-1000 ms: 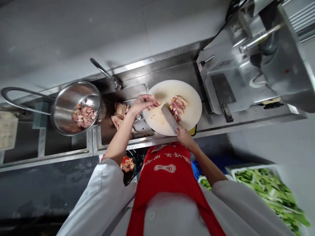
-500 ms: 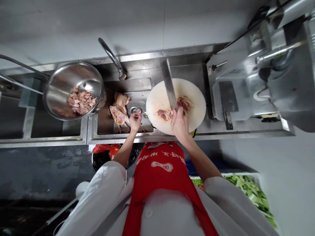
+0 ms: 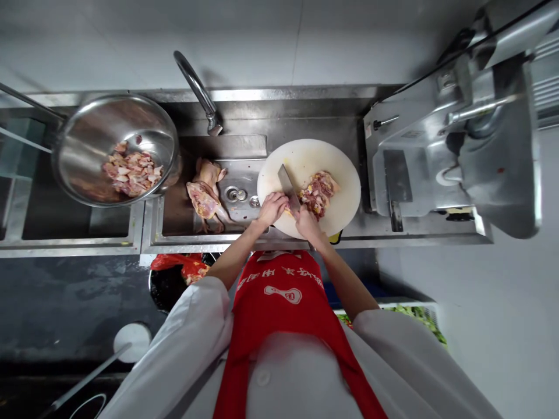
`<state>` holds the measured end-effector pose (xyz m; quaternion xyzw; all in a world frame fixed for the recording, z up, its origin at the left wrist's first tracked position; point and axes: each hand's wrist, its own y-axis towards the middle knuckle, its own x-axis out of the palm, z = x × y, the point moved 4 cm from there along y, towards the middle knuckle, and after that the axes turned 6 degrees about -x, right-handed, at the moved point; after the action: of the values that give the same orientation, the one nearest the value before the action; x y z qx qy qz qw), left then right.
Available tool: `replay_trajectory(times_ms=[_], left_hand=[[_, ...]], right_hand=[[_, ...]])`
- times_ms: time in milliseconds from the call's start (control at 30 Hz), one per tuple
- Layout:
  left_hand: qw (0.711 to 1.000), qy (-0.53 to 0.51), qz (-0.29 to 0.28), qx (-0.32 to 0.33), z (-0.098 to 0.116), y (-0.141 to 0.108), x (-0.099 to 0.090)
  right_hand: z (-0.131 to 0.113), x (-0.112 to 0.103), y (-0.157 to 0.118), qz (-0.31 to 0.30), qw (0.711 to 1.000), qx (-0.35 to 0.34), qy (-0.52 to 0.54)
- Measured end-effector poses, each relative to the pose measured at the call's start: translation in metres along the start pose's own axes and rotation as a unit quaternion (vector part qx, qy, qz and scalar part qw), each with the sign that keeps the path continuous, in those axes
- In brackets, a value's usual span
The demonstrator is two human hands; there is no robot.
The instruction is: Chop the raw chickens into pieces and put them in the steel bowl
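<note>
My right hand is wrapped round the handle of a cleaver. Its blade stands on the round white cutting board, pointing away from me. Just left of the blade, my left hand is closed on a small piece of raw chicken, mostly hidden by the fingers. A heap of chopped raw chicken lies right of the blade. In the sink to the left rests a larger part of a raw chicken, apart from both hands.
A steel bowl holding cut chicken stands at the left. Behind the sink rises a curved faucet. On the right are a steel machine and a second cleaver in a clear tray. Below the counter are a bin and green vegetables.
My left hand has moved right from above the sink onto the board and closed on the chicken piece. The cleaver has come down, and the chopped meat now lies heaped right of its blade.
</note>
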<state>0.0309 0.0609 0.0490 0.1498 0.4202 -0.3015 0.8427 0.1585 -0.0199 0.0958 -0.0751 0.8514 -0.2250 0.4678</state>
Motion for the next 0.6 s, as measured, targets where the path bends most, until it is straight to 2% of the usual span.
replay_trajectory(times_ms=[167, 233, 300, 433, 533, 600], left_hand=[[1.000, -0.013, 0.004, 0.012, -0.006, -0.003, 0.003], [0.999, -0.032, 0.003, 0.006, -0.006, -0.001, 0.003], [0.999, -0.048, -0.010, 0.009, -0.005, 0.001, 0.004], [0.997, -0.054, -0.031, 0.034, -0.006, 0.002, 0.001], [0.999, -0.023, -0.034, 0.027, -0.009, 0.001, -0.005], [0.999, 0.015, -0.038, 0.012, -0.012, -0.002, -0.008]], right_hand=[[0.023, 0.009, -0.050, -0.027, 1.000, 0.002, -0.015], [0.023, 0.013, -0.054, -0.037, 0.999, 0.008, -0.014], [0.013, 0.013, -0.038, -0.023, 1.000, 0.013, -0.006], [-0.013, 0.002, 0.035, 0.042, 0.999, -0.001, 0.013], [-0.008, -0.016, 0.075, 0.032, 0.999, -0.007, 0.036], [0.005, -0.028, 0.083, 0.024, 0.999, -0.012, 0.046]])
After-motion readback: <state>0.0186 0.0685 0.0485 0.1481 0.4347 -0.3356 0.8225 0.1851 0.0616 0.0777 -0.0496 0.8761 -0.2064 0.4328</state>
